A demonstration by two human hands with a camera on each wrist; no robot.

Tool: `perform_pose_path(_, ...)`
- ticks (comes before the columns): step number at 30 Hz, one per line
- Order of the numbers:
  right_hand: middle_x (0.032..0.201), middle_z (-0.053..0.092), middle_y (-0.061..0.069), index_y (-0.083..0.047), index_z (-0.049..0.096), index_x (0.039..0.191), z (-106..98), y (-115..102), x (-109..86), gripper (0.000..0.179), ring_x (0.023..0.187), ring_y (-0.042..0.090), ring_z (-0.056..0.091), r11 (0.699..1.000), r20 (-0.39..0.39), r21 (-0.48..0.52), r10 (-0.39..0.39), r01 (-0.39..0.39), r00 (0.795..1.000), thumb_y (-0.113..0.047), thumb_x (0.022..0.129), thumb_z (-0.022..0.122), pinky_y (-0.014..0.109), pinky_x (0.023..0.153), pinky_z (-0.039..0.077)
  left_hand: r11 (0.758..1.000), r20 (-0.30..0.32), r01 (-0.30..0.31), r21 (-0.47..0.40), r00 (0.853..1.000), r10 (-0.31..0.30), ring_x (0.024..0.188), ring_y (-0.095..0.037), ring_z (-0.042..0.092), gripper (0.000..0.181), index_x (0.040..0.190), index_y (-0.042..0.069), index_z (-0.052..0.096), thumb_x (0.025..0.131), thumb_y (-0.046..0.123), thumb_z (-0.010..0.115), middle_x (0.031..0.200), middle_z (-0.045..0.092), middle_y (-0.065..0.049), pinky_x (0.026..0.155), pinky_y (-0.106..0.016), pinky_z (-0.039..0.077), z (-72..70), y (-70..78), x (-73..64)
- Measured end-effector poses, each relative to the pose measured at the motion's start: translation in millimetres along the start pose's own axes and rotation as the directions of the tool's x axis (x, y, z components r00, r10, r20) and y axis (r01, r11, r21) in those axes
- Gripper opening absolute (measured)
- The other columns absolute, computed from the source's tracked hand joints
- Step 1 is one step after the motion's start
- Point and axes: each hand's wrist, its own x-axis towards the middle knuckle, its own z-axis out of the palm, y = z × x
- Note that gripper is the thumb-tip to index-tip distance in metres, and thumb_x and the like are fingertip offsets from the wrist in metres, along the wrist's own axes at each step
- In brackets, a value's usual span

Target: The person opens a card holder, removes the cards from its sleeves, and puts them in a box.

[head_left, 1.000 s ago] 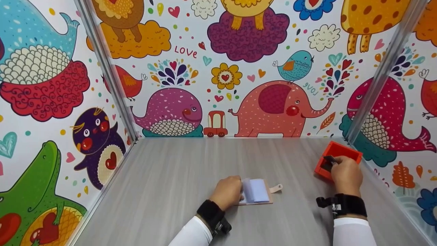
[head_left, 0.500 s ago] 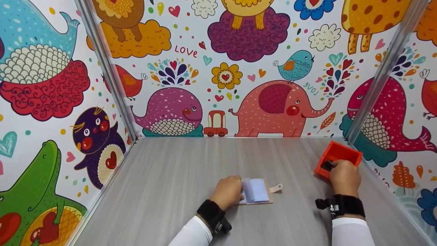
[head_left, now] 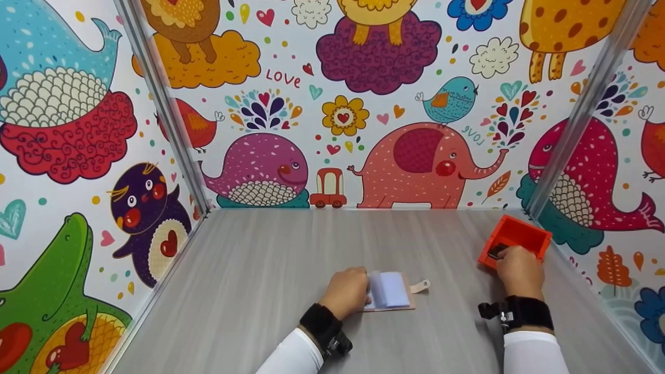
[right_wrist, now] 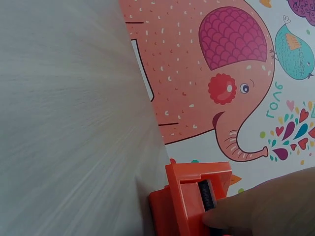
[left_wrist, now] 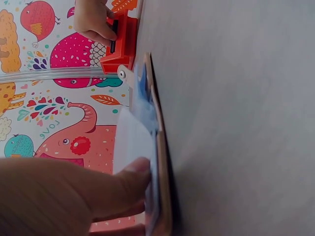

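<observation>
A small card holder (head_left: 396, 290) lies spread on the table, its clear sleeves (left_wrist: 132, 140) fanned up and its snap strap (head_left: 422, 285) pointing right. My left hand (head_left: 347, 293) grips its left side, with the thumb (left_wrist: 135, 177) against the sleeves. Over the front rim of an orange-red box (head_left: 531, 236), my right hand (head_left: 522, 270) reaches in and pinches a dark flat piece (head_left: 497, 251). A dark ridged edge (right_wrist: 206, 195) shows beside the fingertip in the right wrist view. The exact kind of the dark piece I cannot tell.
The grey wood-grain table (head_left: 270, 259) meets cartoon-printed walls (head_left: 291, 67) at the back and both sides. Metal corner posts (head_left: 165, 111) join the panels. The box stands near the right wall, at the back right corner.
My right hand has shifted slightly left, and the dark piece has gone down from near the box's rim to lower inside it. The left hand and card holder have stayed put.
</observation>
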Motion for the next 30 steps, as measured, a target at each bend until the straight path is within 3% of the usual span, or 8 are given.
perform_pose_path(4,0.097,0.082,0.026,0.002,0.087,0.106,-1.0,-0.9,-0.3,0.025,0.090,0.046,0.066,1.000,0.034,-0.024,-0.014,0.015,0.999,-0.009,0.098,0.065,0.061,0.085,0.053,1.000,-0.002,-0.003,-0.006,1.000,0.003,0.081,-0.022,0.073,0.027,0.078,0.017,0.073,0.081,0.026,0.098,0.086,0.070,0.001,0.071,-0.040,0.060,0.1,0.1,0.3)
perform_pose_path(7,0.073,0.071,0.013,-0.003,0.084,0.085,-2.2,-2.6,-2.8,0.027,0.079,0.038,0.062,0.999,0.065,-0.034,-0.015,0.018,0.998,-0.013,0.101,0.064,0.050,0.077,0.047,1.000,-0.002,-0.003,-0.012,1.000,0.003,0.081,-0.022,0.073,0.028,0.079,0.017,0.072,0.081,0.026,0.098,0.086,0.070,0.001,0.071,-0.039,0.060,0.0,0.5,0.7)
perform_pose_path(10,0.064,0.061,0.007,-0.006,0.077,0.078,-2.7,-5.8,-5.7,0.031,0.076,0.034,0.060,1.000,0.091,-0.015,-0.015,0.017,0.996,-0.015,0.105,0.065,0.045,0.074,0.043,1.000,0.002,0.001,-0.016,1.000,-0.001,0.081,-0.022,0.073,0.028,0.080,0.016,0.072,0.082,0.026,0.098,0.086,0.070,0.001,0.072,-0.039,0.060,-0.4,1.3,1.1)
perform_pose_path(16,0.081,0.072,0.017,0.003,0.083,0.103,-4.5,-21.8,-7.9,0.024,0.088,0.041,0.063,0.998,0.048,0.043,-0.039,0.037,0.998,-0.016,0.107,0.068,0.050,0.081,0.049,1.000,0.010,0.017,-0.026,1.000,-0.016,0.082,-0.022,0.073,0.029,0.081,0.016,0.072,0.081,0.025,0.099,0.087,0.070,0.001,0.073,-0.039,0.060,-1.4,2.3,1.7)
perform_pose_path(20,0.104,0.081,0.026,0.005,0.083,0.120,-1.9,-35.0,-3.5,0.031,0.095,0.044,0.070,0.987,0.022,0.108,-0.123,0.120,0.992,-0.021,0.105,0.073,0.059,0.089,0.060,1.000,0.001,0.011,-0.018,1.000,-0.011,0.082,-0.022,0.073,0.028,0.079,0.016,0.072,0.080,0.025,0.099,0.087,0.071,0.001,0.073,-0.040,0.061,-1.2,2.0,1.6)
perform_pose_path(21,0.105,0.082,0.023,0.001,0.084,0.121,5.7,-31.3,5.1,0.033,0.093,0.039,0.071,0.972,-0.006,0.150,-0.184,0.182,0.983,-0.026,0.104,0.076,0.053,0.087,0.062,1.000,0.001,0.009,-0.017,1.000,-0.009,0.083,-0.022,0.073,0.028,0.078,0.016,0.072,0.080,0.025,0.099,0.088,0.071,0.001,0.073,-0.040,0.061,-1.1,1.7,1.5)
perform_pose_path(25,0.118,0.083,0.023,-0.002,0.085,0.123,11.2,-56.4,0.9,0.036,0.101,0.038,0.075,0.945,0.038,0.217,-0.259,0.245,0.965,-0.031,0.102,0.079,0.055,0.094,0.065,1.000,0.006,0.012,-0.013,1.000,-0.012,0.084,-0.022,0.073,0.027,0.079,0.015,0.073,0.081,0.025,0.099,0.089,0.071,0.000,0.074,-0.041,0.062,0.0,0.7,1.5)
perform_pose_path(30,0.124,0.081,0.026,0.001,0.082,0.127,9.3,-106.3,-31.6,0.033,0.104,0.039,0.074,0.946,0.129,0.230,-0.263,0.229,0.956,-0.023,0.106,0.076,0.059,0.096,0.065,0.999,0.007,0.022,-0.023,1.000,-0.022,0.085,-0.023,0.073,0.026,0.082,0.015,0.074,0.082,0.023,0.098,0.090,0.072,0.000,0.076,-0.042,0.062,1.3,0.2,1.3)
